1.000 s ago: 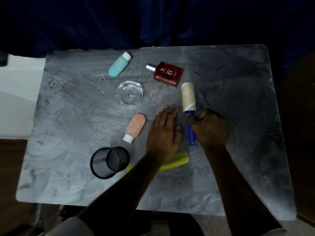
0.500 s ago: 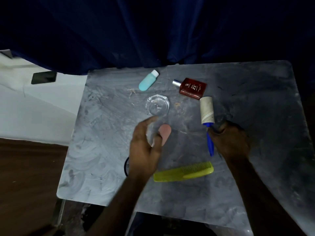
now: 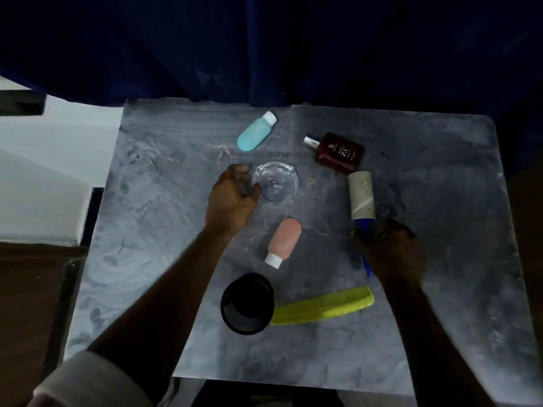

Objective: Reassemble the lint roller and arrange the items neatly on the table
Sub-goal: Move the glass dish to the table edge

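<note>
My right hand (image 3: 390, 248) was curled around the blue handle (image 3: 363, 228) of the lint roller (image 3: 362, 194), which lay on the table (image 3: 440, 289) beside the perfume bottle (image 3: 339, 153). My left hand (image 3: 233, 198) had its fingers curled at the glass dish (image 3: 277, 183)'s rim; I couldn't tell whether they gripped it.

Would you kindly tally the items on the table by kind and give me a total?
squeeze bottles: 2 (teal, pink)
perfume bottle: 1
glass dish: 1
lint roller: 1
black mesh cup: 1
yellow-green comb: 1
Total: 7
</note>
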The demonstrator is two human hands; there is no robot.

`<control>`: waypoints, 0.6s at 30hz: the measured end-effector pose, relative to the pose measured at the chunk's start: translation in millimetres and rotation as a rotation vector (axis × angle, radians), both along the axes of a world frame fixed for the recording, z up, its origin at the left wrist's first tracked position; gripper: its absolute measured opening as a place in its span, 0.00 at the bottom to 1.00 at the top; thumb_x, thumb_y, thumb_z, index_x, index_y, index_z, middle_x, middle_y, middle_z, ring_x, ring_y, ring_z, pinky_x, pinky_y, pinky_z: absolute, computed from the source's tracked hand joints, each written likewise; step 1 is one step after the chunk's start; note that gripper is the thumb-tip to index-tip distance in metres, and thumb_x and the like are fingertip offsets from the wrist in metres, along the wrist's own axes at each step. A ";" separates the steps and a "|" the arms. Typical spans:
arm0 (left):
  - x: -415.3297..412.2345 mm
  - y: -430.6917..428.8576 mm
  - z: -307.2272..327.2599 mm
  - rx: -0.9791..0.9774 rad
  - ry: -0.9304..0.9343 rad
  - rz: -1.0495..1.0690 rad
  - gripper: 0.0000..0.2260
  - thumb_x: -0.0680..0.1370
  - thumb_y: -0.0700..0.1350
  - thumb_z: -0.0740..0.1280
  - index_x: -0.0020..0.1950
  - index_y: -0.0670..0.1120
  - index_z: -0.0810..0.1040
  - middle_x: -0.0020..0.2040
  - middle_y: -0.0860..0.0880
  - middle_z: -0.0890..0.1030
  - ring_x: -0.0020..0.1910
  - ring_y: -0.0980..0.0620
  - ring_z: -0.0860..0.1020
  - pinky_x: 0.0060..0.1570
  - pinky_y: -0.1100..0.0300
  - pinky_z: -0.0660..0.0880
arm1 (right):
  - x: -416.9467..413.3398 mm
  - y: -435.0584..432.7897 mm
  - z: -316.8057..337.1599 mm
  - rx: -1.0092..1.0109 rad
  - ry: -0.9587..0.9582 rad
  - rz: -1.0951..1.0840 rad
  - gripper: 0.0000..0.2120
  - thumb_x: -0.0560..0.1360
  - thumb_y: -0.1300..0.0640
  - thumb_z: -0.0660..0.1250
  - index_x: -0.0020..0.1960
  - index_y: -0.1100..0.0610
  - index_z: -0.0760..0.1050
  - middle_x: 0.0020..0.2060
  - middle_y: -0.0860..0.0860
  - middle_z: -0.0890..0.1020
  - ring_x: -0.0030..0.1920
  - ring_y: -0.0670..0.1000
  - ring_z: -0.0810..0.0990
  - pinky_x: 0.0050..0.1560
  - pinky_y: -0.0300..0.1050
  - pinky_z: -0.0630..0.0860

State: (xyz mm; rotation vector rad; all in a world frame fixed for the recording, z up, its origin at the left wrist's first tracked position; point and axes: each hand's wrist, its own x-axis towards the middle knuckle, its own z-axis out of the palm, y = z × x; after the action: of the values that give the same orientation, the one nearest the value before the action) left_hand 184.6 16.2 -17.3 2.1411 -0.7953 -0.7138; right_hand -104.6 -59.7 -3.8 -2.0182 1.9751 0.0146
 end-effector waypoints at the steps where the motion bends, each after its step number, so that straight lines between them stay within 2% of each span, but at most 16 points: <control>1: 1.4 -2.7 -3.5 0.005 0.016 0.001 0.23 0.75 0.53 0.76 0.69 0.50 0.80 0.57 0.48 0.87 0.56 0.45 0.86 0.64 0.45 0.81 | 2.1 2.1 -0.4 -0.007 0.018 0.001 0.24 0.69 0.35 0.72 0.51 0.55 0.79 0.46 0.58 0.84 0.47 0.62 0.84 0.46 0.52 0.81; 3: 4.9 -7.3 -11.1 -0.002 0.028 -0.005 0.22 0.75 0.54 0.78 0.67 0.51 0.81 0.54 0.49 0.87 0.54 0.46 0.86 0.62 0.46 0.83 | 6.4 5.6 -1.2 -0.007 0.051 -0.004 0.25 0.68 0.36 0.73 0.53 0.55 0.78 0.47 0.59 0.83 0.48 0.63 0.84 0.46 0.53 0.80; 7: 9.6 -10.5 -19.3 -0.039 0.024 0.008 0.17 0.75 0.49 0.79 0.63 0.49 0.83 0.50 0.49 0.87 0.49 0.47 0.87 0.55 0.45 0.85 | 10.9 13.4 2.9 -0.028 0.067 -0.074 0.27 0.67 0.35 0.74 0.56 0.53 0.74 0.52 0.58 0.79 0.49 0.66 0.83 0.46 0.56 0.79; 9: 10.9 -9.7 -21.8 -0.059 0.031 0.035 0.14 0.74 0.49 0.79 0.58 0.51 0.84 0.47 0.52 0.88 0.45 0.50 0.88 0.51 0.47 0.86 | 16.9 18.1 8.9 -0.131 0.010 -0.090 0.23 0.68 0.37 0.73 0.54 0.50 0.74 0.51 0.56 0.79 0.46 0.65 0.83 0.44 0.53 0.79; 12: 12.8 -9.7 -26.4 -0.069 0.035 0.027 0.12 0.71 0.51 0.78 0.53 0.51 0.86 0.43 0.55 0.88 0.42 0.56 0.87 0.48 0.51 0.86 | 41.6 21.8 15.0 -0.250 -0.104 0.058 0.13 0.73 0.46 0.72 0.51 0.52 0.76 0.46 0.56 0.83 0.42 0.63 0.84 0.40 0.47 0.77; 15: 14.6 -10.6 -30.1 -0.118 0.130 0.028 0.16 0.67 0.55 0.80 0.49 0.48 0.87 0.43 0.54 0.89 0.43 0.53 0.88 0.47 0.49 0.86 | 87.4 24.9 18.8 -0.156 -0.298 0.250 0.06 0.76 0.51 0.71 0.49 0.54 0.79 0.43 0.52 0.84 0.43 0.56 0.84 0.42 0.40 0.73; 18: 18.9 -4.8 -31.8 -0.139 0.123 0.032 0.15 0.67 0.54 0.82 0.49 0.49 0.87 0.43 0.55 0.89 0.43 0.55 0.88 0.46 0.48 0.87 | 129.9 24.3 15.5 -0.036 -0.348 0.230 0.11 0.78 0.49 0.69 0.54 0.54 0.77 0.50 0.52 0.82 0.48 0.54 0.83 0.48 0.47 0.79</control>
State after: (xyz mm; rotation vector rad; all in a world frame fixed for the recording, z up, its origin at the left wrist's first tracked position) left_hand 203.4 11.4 -49.1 1.9617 -0.7215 -0.7442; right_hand 25.3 -35.4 11.7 -2.0930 1.5373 -0.3013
